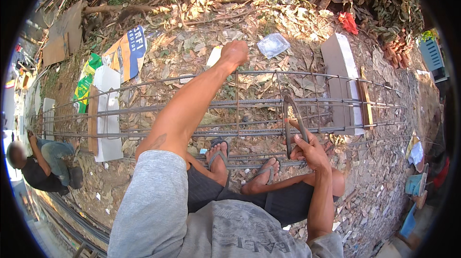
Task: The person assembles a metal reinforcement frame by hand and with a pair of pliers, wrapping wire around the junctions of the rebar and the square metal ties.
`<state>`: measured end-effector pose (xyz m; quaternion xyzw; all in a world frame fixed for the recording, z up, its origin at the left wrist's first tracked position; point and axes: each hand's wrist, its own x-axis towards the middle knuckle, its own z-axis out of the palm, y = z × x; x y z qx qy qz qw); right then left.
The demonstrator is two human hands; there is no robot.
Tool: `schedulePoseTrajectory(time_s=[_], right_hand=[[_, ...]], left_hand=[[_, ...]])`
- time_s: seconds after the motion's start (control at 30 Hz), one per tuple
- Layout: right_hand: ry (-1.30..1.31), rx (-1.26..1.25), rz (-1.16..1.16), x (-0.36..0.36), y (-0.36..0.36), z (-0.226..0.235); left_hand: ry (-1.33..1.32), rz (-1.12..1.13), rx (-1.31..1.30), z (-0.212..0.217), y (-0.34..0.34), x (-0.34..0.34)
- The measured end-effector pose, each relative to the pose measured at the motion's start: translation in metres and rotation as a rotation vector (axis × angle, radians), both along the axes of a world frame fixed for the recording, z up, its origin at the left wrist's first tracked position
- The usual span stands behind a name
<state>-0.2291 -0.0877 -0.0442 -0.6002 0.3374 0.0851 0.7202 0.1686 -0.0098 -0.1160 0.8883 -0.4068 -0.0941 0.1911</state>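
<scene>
A long cage of steel reinforcing bars with thin square stirrups runs left to right in front of me. My left hand reaches out past the cage's far bars, its fingers curled closed; whatever they may hold is hidden. My right hand is wrapped round the handles of long steel pincers. The pincers' head points away from me, over the cage near a stirrup, and their handles stand apart. A clear plastic bag lies on the ground just right of my left hand.
Pale blocks stand at the cage's left and right, with wooden strips beside them. My sandalled feet are at the near bars. Another person sits at far left. Dry leaves, printed sacks and a red bag lie beyond.
</scene>
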Motion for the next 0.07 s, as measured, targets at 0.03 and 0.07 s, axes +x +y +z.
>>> schedulePoseTrajectory(time_s=[0.03, 0.07], right_hand=[[-0.013, 0.014, -0.002, -0.0006, 0.0004, -0.0011], [-0.018, -0.02, 0.037, -0.0003, 0.0016, -0.0004]], left_hand=[[-0.173, -0.117, 0.036, 0.0, -0.0125, -0.0081], [-0.185, -0.119, 0.052, 0.0014, -0.0132, -0.0075]])
